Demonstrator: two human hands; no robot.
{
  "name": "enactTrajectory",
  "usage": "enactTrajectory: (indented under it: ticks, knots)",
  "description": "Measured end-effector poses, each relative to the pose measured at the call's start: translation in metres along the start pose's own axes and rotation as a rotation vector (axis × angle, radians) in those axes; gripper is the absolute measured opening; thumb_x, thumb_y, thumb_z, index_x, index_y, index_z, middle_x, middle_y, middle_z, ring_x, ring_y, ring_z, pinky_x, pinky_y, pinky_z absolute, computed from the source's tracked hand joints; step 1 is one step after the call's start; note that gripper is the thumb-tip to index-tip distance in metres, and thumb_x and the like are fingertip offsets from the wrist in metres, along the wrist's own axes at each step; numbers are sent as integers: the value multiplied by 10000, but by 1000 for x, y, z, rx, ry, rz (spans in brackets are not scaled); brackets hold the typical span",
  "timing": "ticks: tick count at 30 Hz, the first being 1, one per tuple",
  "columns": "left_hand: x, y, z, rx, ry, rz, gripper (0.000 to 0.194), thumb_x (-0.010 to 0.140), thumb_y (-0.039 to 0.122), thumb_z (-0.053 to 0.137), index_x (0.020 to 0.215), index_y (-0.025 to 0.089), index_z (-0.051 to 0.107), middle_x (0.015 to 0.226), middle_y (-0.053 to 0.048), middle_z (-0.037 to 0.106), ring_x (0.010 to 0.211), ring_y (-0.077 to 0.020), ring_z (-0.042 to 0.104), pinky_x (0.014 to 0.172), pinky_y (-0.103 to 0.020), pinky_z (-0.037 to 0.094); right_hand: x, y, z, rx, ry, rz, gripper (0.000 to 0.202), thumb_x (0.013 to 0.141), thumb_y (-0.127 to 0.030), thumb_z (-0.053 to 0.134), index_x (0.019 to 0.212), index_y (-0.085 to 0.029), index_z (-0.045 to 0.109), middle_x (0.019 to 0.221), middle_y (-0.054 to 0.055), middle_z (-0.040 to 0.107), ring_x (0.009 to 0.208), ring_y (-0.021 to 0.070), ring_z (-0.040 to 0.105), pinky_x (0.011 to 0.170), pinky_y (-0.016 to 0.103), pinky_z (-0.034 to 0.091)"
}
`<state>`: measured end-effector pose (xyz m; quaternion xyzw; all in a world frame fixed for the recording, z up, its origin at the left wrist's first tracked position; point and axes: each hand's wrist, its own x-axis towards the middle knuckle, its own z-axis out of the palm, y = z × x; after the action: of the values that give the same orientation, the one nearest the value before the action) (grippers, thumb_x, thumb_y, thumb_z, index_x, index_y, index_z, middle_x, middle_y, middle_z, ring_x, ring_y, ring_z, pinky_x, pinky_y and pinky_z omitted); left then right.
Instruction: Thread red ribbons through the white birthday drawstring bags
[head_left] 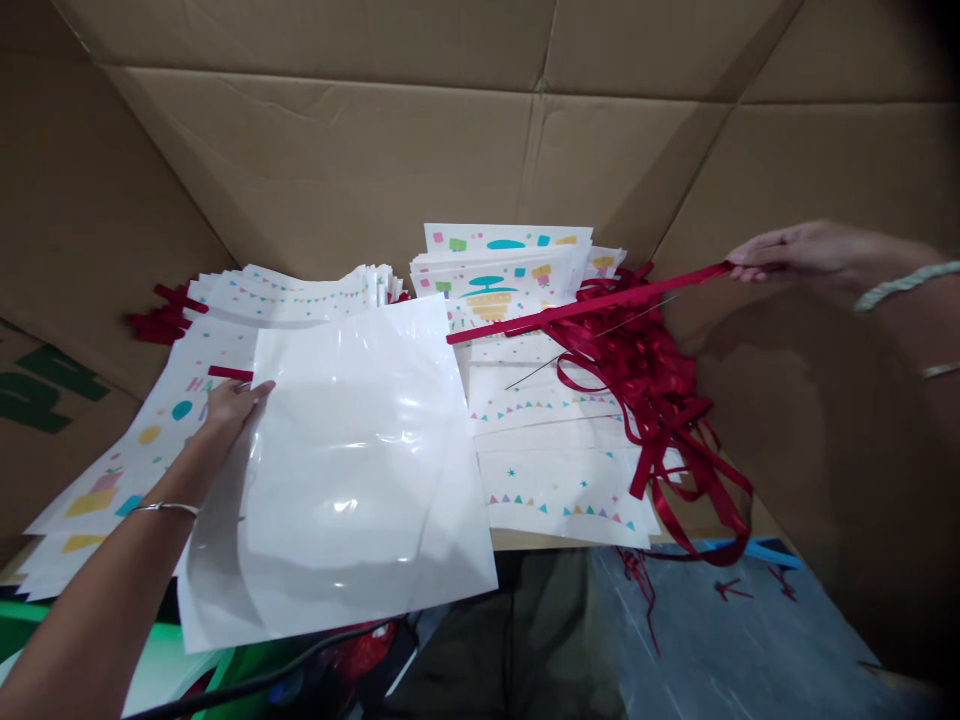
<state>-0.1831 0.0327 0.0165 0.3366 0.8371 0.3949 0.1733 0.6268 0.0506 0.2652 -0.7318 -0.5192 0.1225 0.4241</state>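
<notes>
My left hand [231, 412] is closed on the left edge of a glossy white plastic sheet [367, 450]. A short red ribbon end [231, 373] sticks out beside its fingers. On the right, my raised right hand [795, 252] pinches the far end of a red ribbon [600, 302]. That ribbon stretches down to the sheet's upper right edge; its course behind the sheet is hidden. Below it runs a thin dark rod or wire [555, 362]; I cannot tell which. A tangled heap of red ribbons [637, 370] lies under my right hand.
Printed party sheets lie in a left stack [161, 430] and a right stack [559, 505]. Cardboard walls [465, 150] enclose the back and sides. Below are a green bin [232, 665], a dark cable [277, 680] and a grey plastic-covered surface [720, 630].
</notes>
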Motion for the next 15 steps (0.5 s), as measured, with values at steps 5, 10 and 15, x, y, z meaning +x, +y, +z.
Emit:
enactTrajectory:
  ticks: [5, 10, 15]
  knots:
    - [0, -3, 7, 77, 20, 85, 312, 759, 230, 868, 816, 117, 583, 688, 44, 498, 690, -126, 458, 743, -226, 366, -5, -52, -18, -184, -254, -87, 172, 812, -135, 617, 739, -71, 759, 812, 162, 740, 689, -46, 605, 672, 277, 460]
    - [-17, -9, 31, 208, 324, 382, 821, 719, 245, 870, 1399, 57, 451, 1124, -94, 527, 1081, -256, 470, 1027, -398, 371, -32, -137, -10, -315, -142, -507, 394, 790, -383, 631, 1096, -154, 725, 996, 121, 738, 1007, 176, 678, 684, 342, 433]
    - [-64, 19, 77, 206, 166, 654, 427, 860, 275, 684, 1248, 112, 609, 1117, -100, 521, 889, -204, 498, 908, -359, 425, -68, -242, 42, -683, -260, -837, 510, 830, -327, 549, 1276, -101, 650, 1053, 7, 742, 1101, 259, 661, 730, 284, 410]
